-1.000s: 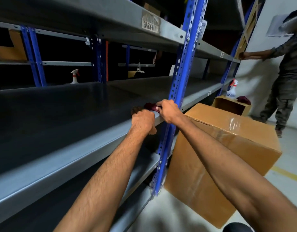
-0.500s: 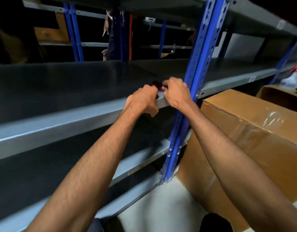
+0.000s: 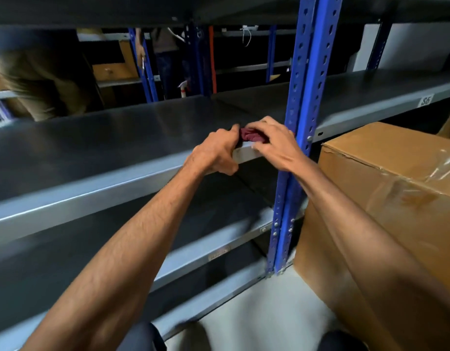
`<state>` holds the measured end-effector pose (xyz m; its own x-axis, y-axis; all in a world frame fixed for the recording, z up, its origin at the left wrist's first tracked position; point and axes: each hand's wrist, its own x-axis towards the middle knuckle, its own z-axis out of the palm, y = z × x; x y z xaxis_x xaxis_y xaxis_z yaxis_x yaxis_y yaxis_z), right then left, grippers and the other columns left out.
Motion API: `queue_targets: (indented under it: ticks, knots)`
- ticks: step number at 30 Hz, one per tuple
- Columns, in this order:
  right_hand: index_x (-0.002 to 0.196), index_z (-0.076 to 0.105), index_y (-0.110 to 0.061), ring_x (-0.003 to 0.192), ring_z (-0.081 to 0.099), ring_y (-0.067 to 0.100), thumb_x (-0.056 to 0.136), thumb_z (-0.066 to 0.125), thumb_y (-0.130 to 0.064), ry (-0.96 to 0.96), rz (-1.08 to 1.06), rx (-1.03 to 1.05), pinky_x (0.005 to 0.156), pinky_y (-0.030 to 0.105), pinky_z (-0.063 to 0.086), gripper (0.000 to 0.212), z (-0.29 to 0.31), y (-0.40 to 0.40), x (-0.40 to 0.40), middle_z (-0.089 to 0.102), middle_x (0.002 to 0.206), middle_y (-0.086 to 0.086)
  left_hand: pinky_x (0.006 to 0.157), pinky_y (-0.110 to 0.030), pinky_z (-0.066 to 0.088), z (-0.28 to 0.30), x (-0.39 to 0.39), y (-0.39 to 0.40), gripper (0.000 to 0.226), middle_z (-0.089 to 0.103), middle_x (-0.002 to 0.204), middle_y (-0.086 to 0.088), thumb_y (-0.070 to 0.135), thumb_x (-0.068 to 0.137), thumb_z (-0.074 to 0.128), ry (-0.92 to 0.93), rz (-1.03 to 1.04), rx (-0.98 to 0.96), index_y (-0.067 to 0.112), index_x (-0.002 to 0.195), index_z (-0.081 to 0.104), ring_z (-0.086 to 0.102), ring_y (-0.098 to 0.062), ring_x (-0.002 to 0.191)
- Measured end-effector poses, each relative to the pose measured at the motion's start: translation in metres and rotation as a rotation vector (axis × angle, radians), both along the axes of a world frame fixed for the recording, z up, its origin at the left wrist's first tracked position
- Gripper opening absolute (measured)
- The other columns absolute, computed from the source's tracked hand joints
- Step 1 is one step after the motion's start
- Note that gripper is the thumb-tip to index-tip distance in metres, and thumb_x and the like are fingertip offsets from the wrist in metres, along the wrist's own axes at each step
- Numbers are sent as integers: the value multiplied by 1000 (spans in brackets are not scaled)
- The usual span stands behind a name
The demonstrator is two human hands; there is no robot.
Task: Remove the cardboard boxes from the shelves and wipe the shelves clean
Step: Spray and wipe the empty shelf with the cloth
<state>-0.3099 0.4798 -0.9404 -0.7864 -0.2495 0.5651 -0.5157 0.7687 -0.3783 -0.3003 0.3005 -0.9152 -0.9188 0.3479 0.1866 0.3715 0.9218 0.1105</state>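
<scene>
Our fingers (image 3: 263,126) on both hands pinch a maroon rag (image 3: 253,136) at the front edge of the shelf (image 3: 122,138); left hand (image 3: 215,154) curls beside it, right hand (image 3: 274,143) drapes over. A box (image 3: 386,188) stands on the floor, right of the blue post (image 3: 303,97).

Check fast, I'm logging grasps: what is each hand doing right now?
Left hand: fingers curled, pinching the maroon cloth at the shelf edge.
Right hand: fingers curled over the same cloth, holding it.
</scene>
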Motion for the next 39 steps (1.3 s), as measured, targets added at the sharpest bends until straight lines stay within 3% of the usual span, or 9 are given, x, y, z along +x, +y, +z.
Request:
queue_targets:
  ticks: [4,9,11,15,17,19,25,30,39]
  knots:
    - [125,58,-27,110,58,16,74,59,-16,-81,109,6,95,38,47,52,10,5,5,59,118,-7,94,-40,52,0,-7,-4,114,54,126,-17,34,52,68,-84,-96,122,13,153,18,57,-35,112]
    - [107,61,-7,104,50,16,72,55,9,-348,158,17,94,21,36,39,55,-13,28,43,115,9,114,-26,28,25,27,-16,86,44,144,-23,20,73,67,-132,-248,437,-1,149,32,43,-33,134]
    - [109,61,-11,102,53,14,71,64,6,-534,182,-75,90,20,39,41,80,-22,48,49,111,7,110,-22,31,46,55,-27,76,51,138,-21,6,78,62,-161,-236,531,0,148,34,50,-29,126]
    - [104,60,-28,95,65,25,66,72,7,-946,122,-590,82,38,55,53,135,-37,103,66,103,10,78,-32,51,93,108,-58,37,67,88,-1,15,87,66,-445,-18,792,23,121,56,59,-16,77]
    - [95,67,-32,91,67,28,62,82,-13,-973,37,-687,82,43,56,41,163,-40,133,69,99,13,71,-35,53,129,137,-66,8,66,78,9,25,89,66,-601,66,944,22,95,62,58,-10,71]
    - [96,72,-17,84,68,25,69,84,-27,-991,-48,-738,82,42,55,31,200,-45,166,72,92,12,61,-23,44,172,167,-67,19,60,66,19,21,98,61,-708,132,1038,19,79,60,52,0,62]
    - [83,73,-8,74,69,12,90,72,-13,-1090,-115,-918,71,23,53,8,314,-54,225,74,78,0,67,-26,47,279,223,-55,31,69,76,4,21,105,51,-873,356,1264,16,80,69,58,-9,67]
    - [107,71,0,90,73,20,87,75,-10,-1229,-62,-989,74,24,55,23,351,-53,243,75,101,11,74,-33,46,319,243,-58,30,66,83,-9,22,103,55,-859,506,1430,-5,96,65,57,-22,77]
    - [110,71,0,101,71,34,86,75,-10,-1178,-202,-1067,89,39,58,26,354,-47,232,74,108,18,85,-39,58,328,215,-54,27,73,105,-13,19,87,76,-955,330,1412,9,111,68,72,-25,95]
